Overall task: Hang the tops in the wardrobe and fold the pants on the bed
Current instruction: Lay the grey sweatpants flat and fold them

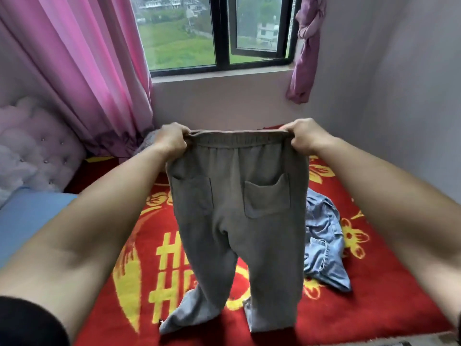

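Note:
Grey sweatpants (237, 221) with two back pockets hang upright in front of me over the bed. My left hand (172, 139) grips the left end of the elastic waistband and my right hand (305, 137) grips the right end, stretching it flat between them. Both leg ends touch the red blanket (374, 295) with yellow patterns that covers the bed. A crumpled blue denim garment (324, 240) lies on the blanket to the right, partly hidden behind the pants.
A tufted pale headboard (37, 151) and a blue pillow (30, 216) are at the left. Pink curtains (94, 71) hang beside the window (219, 33). A grey wall closes off the right side of the bed. No wardrobe is in view.

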`<state>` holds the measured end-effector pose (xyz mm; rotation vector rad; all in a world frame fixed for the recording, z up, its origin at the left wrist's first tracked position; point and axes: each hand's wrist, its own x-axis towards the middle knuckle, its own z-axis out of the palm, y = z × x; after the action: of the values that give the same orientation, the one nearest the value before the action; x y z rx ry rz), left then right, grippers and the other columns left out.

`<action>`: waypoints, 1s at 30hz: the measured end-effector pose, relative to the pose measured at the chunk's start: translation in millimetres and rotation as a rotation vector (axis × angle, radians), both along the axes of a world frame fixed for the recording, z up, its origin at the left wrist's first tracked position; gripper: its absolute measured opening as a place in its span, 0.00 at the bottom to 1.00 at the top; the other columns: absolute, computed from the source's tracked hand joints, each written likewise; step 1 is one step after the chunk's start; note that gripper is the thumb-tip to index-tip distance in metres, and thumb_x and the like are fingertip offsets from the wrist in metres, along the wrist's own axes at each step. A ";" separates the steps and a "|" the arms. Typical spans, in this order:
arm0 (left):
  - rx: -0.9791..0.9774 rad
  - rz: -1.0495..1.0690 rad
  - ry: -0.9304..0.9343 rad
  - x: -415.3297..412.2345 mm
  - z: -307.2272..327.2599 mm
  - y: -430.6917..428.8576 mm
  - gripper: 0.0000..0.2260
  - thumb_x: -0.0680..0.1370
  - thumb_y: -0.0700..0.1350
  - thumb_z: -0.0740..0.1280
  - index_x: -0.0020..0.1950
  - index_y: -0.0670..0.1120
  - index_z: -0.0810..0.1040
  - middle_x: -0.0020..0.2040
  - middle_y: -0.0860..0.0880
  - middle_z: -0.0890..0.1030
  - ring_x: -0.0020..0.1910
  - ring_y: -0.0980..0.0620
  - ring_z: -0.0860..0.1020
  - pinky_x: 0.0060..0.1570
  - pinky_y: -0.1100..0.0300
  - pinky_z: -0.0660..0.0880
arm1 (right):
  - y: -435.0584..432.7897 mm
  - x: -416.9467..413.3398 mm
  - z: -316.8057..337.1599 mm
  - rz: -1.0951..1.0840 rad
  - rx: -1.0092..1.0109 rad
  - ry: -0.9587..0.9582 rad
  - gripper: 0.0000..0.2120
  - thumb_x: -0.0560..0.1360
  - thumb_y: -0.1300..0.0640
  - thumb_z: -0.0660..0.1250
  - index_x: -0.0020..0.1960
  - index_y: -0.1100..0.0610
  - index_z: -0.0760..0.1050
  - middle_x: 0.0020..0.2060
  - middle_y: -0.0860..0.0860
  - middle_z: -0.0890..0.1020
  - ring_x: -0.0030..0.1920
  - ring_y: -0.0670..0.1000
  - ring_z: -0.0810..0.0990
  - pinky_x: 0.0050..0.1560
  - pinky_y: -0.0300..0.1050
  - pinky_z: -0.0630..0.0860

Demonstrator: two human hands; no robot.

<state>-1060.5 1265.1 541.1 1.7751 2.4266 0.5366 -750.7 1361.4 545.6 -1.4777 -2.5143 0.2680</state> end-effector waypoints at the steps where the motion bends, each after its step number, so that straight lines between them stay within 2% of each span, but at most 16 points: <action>1: 0.093 0.025 -0.028 -8.0 12.5 12.5 0.16 0.75 0.35 0.62 0.57 0.49 0.83 0.54 0.42 0.83 0.56 0.42 0.79 0.54 0.56 0.75 | 13.3 -8.1 13.1 -0.008 0.070 0.027 0.24 0.73 0.69 0.59 0.63 0.52 0.80 0.59 0.59 0.81 0.62 0.61 0.77 0.60 0.48 0.74; 4: 0.345 0.054 -0.029 -27.5 62.9 40.6 0.19 0.77 0.34 0.59 0.63 0.47 0.80 0.59 0.41 0.82 0.60 0.42 0.78 0.64 0.54 0.73 | 41.6 -30.4 60.8 -0.052 0.307 0.144 0.25 0.77 0.68 0.57 0.70 0.53 0.74 0.62 0.62 0.75 0.63 0.64 0.75 0.63 0.51 0.72; 8: 0.682 0.036 0.066 -41.1 139.8 53.5 0.18 0.77 0.38 0.58 0.64 0.47 0.80 0.61 0.42 0.81 0.62 0.45 0.77 0.64 0.58 0.69 | 56.5 -46.2 123.3 -0.047 0.618 0.310 0.28 0.76 0.69 0.55 0.73 0.55 0.70 0.64 0.61 0.74 0.63 0.62 0.74 0.64 0.51 0.72; 12: 0.743 0.093 0.221 -49.2 179.4 49.2 0.19 0.79 0.39 0.56 0.68 0.47 0.76 0.66 0.42 0.77 0.67 0.45 0.72 0.68 0.57 0.63 | 52.4 -45.3 160.4 -0.019 0.791 0.397 0.25 0.77 0.65 0.56 0.72 0.55 0.71 0.62 0.60 0.74 0.64 0.57 0.73 0.65 0.44 0.68; 15: 0.745 0.045 0.284 -41.6 168.4 26.8 0.20 0.77 0.38 0.56 0.66 0.48 0.77 0.61 0.41 0.79 0.62 0.43 0.74 0.63 0.56 0.65 | 44.1 -37.5 152.3 -0.001 0.768 0.357 0.22 0.80 0.61 0.55 0.73 0.53 0.71 0.62 0.59 0.74 0.63 0.57 0.73 0.64 0.46 0.70; 18: 0.636 -0.016 0.304 -30.2 115.4 -4.4 0.19 0.77 0.37 0.58 0.65 0.46 0.78 0.57 0.38 0.80 0.58 0.39 0.74 0.58 0.51 0.68 | 27.1 -27.2 105.8 0.022 0.645 0.320 0.21 0.81 0.60 0.57 0.73 0.52 0.71 0.61 0.58 0.73 0.62 0.59 0.73 0.63 0.54 0.72; 20: 0.528 -0.029 0.256 -21.0 63.7 -27.6 0.17 0.76 0.40 0.61 0.63 0.49 0.80 0.57 0.40 0.80 0.57 0.39 0.75 0.55 0.48 0.72 | 11.0 -17.1 54.6 0.062 0.524 0.326 0.20 0.79 0.61 0.60 0.71 0.54 0.73 0.59 0.61 0.74 0.62 0.62 0.73 0.64 0.53 0.71; 22: 0.364 -0.039 0.311 -12.1 4.1 -47.8 0.16 0.75 0.43 0.64 0.61 0.51 0.81 0.56 0.43 0.80 0.56 0.38 0.75 0.54 0.46 0.73 | -7.7 -7.0 -8.1 0.079 0.371 0.288 0.20 0.78 0.60 0.63 0.69 0.54 0.75 0.58 0.61 0.75 0.61 0.62 0.73 0.64 0.52 0.71; 25: 0.034 -0.079 0.419 3.1 -97.6 -72.1 0.14 0.75 0.48 0.67 0.59 0.55 0.81 0.55 0.48 0.79 0.57 0.42 0.73 0.54 0.50 0.70 | -40.8 7.7 -117.8 0.076 0.150 0.169 0.19 0.76 0.58 0.68 0.67 0.53 0.76 0.58 0.59 0.76 0.60 0.62 0.75 0.59 0.53 0.75; 30: -0.336 -0.150 0.372 35.6 -283.3 -115.7 0.13 0.78 0.50 0.64 0.60 0.60 0.79 0.54 0.52 0.78 0.57 0.47 0.73 0.51 0.54 0.68 | -99.8 38.6 -298.8 0.065 -0.122 -0.061 0.19 0.79 0.62 0.62 0.68 0.52 0.75 0.58 0.57 0.76 0.63 0.60 0.73 0.55 0.55 0.77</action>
<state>-1024.9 1149.5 257.9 2.0181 2.3825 -0.2266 -712.2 1261.6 246.7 -1.4708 -2.6409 0.3994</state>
